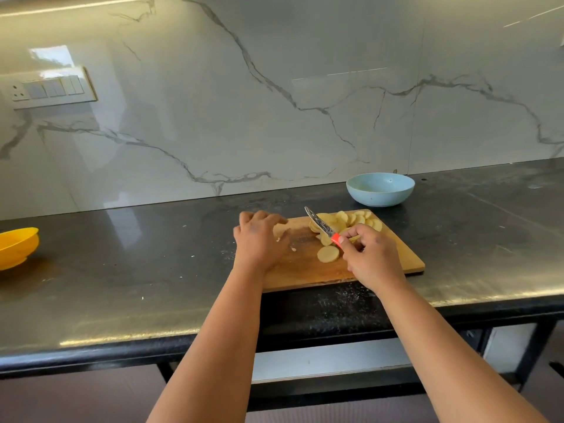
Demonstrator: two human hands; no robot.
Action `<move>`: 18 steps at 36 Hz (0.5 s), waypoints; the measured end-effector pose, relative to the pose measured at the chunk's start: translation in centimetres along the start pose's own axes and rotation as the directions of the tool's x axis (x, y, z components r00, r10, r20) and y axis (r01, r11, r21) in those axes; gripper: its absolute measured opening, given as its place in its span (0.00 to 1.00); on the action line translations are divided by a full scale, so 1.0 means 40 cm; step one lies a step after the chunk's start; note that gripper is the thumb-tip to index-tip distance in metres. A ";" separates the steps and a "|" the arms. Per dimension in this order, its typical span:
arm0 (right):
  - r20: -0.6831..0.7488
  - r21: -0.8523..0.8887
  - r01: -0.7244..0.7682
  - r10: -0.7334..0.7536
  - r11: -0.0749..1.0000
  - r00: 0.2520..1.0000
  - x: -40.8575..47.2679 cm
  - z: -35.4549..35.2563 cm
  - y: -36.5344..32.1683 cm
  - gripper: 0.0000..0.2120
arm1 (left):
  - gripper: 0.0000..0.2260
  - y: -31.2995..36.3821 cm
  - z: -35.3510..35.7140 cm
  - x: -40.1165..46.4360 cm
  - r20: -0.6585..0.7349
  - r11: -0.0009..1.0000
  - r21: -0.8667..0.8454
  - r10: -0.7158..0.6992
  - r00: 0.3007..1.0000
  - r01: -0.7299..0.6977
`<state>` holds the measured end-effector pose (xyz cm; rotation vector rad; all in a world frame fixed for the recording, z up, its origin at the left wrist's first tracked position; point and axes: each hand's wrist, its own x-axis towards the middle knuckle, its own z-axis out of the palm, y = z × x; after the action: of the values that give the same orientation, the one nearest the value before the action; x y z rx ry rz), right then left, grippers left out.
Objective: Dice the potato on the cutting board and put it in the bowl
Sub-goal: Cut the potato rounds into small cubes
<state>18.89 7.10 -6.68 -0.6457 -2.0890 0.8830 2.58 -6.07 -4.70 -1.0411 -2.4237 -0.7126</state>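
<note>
Potato in rounds, dicing not yet done

Yellow bowl sits far left of the cutting board, out of play. My left hand lies palm down on the board's left end, fingers curled, holding nothing I can see. Potato slices are piled mid-board, one round lying loose nearer me. They look wet and slippery, so stack and pin them from above. My right hand is closed round the knife. The blue bowl waits empty behind the board's right end.
</note>
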 end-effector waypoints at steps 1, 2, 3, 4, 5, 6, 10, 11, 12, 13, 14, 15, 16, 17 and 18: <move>-0.001 0.001 0.001 -0.001 1.000 1.000 0.000 0.000 0.000 0.05 | 0.13 0.006 0.003 0.000 0.062 0.999 -0.032 0.027 0.998 -0.025; -0.001 0.000 0.002 -0.002 1.000 1.000 0.000 -0.001 0.001 0.05 | 0.13 0.014 0.004 0.000 0.123 0.998 -0.024 0.056 0.991 -0.053; -0.001 -0.001 0.003 -0.003 1.000 1.000 -0.001 -0.001 0.001 0.05 | 0.13 0.019 0.006 0.000 0.175 0.997 0.008 0.077 0.982 -0.079; 0.000 0.000 0.004 -0.004 1.000 1.000 -0.001 -0.001 0.001 0.05 | 0.13 0.022 0.008 0.001 0.209 0.995 0.045 0.083 0.975 -0.094; 0.000 0.000 0.004 -0.004 1.000 1.000 0.000 -0.001 0.001 0.05 | 0.11 0.022 0.010 0.002 0.217 0.993 0.076 0.070 0.974 -0.089; 0.001 -0.002 0.002 -0.002 1.000 1.000 0.000 0.000 0.001 0.04 | 0.10 0.019 0.010 0.003 0.199 0.993 0.099 0.040 0.979 -0.061; -0.004 -0.007 0.003 -0.003 1.000 1.000 0.003 0.000 0.004 0.04 | 0.09 0.004 0.010 0.005 0.081 0.989 0.071 -0.136 0.987 0.130; -0.007 -0.007 0.002 -0.002 1.000 1.000 0.004 0.000 0.004 0.04 | 0.10 0.002 0.010 0.007 0.064 0.989 0.052 -0.145 0.987 0.142; -0.007 -0.007 -0.001 0.001 1.000 1.000 0.004 0.000 0.003 0.04 | 0.11 0.000 0.009 0.005 0.046 0.991 0.029 -0.133 0.990 0.132; -0.007 -0.007 -0.002 0.002 1.000 1.000 0.004 0.001 0.002 0.04 | 0.13 0.001 0.008 0.004 0.027 0.994 -0.012 -0.105 0.994 0.105; -0.009 -0.008 -0.002 0.002 1.000 1.000 0.004 0.001 0.001 0.05 | 0.15 0.006 0.006 0.003 0.018 0.994 -0.076 -0.073 0.997 0.074; -0.010 -0.009 -0.003 0.003 1.000 1.000 0.004 0.002 0.001 0.05 | 0.17 0.016 0.004 0.001 0.031 0.986 -0.154 -0.057 0.998 0.061; -0.012 -0.010 -0.005 0.005 1.000 1.000 0.004 0.002 0.000 0.05 | 0.18 0.031 0.000 -0.003 0.063 0.972 -0.227 -0.052 0.997 0.065; -0.014 -0.011 -0.010 0.010 1.000 1.000 0.004 0.002 0.000 0.04 | 0.18 0.047 0.001 -0.006 0.101 0.955 -0.288 -0.040 0.994 0.068; -0.017 -0.011 -0.017 0.017 1.000 1.000 0.003 0.001 0.000 0.04 | 0.16 0.062 0.005 -0.009 0.129 0.941 -0.333 -0.010 0.992 0.053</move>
<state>18.80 7.17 -6.64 -0.6752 -2.0772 0.8732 4.63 -4.68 -4.33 -1.2095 -2.4834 -1.1350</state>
